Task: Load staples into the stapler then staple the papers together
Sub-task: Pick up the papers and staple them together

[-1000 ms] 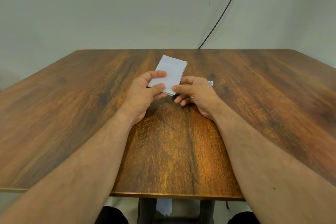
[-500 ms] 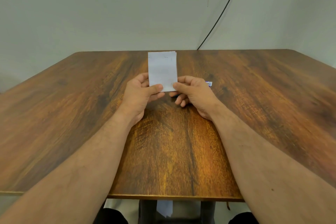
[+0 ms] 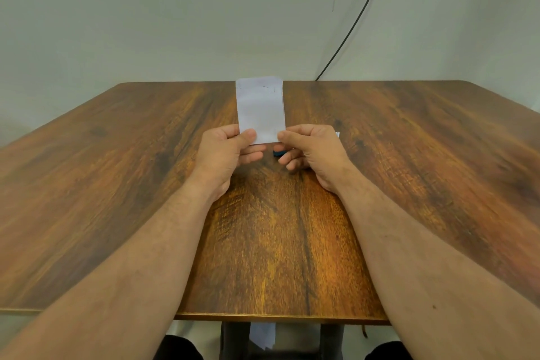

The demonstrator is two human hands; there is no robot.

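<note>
A small stack of white papers [image 3: 260,109] is being held upright just above the centre of the frame, its top edge reaching the far edge of the wooden table [image 3: 117,184]. The lower left corner of the stack is being pinched by the left hand [image 3: 226,155], with the thumb pressed flat on the near face and the fingers curled behind. The lower right corner is being pinched in the same way by the right hand [image 3: 312,152], thumb in front, fingers folded beneath. The sheets are being kept squared, with the edges nearly aligned; a few faint dark marks are being shown near the top of the front sheet, too small to be read.

Just below the bottom edge of the papers, between the two hands, a small piece of a blue object [image 3: 279,152] is being partly hidden by the right fingers; whether it is the stapler cannot be told. At the right of the right hand, a small white and blue item [image 3: 337,134] is being left lying on the tabletop, mostly covered by the knuckles.

Both bare forearms are being stretched in from the lower corners of the frame. A black cable [image 3: 355,23] is being seen running down the pale wall in the upper right. Under the near table edge, at the bottom centre, a scrap of white paper [image 3: 263,335] is being glimpsed.
</note>
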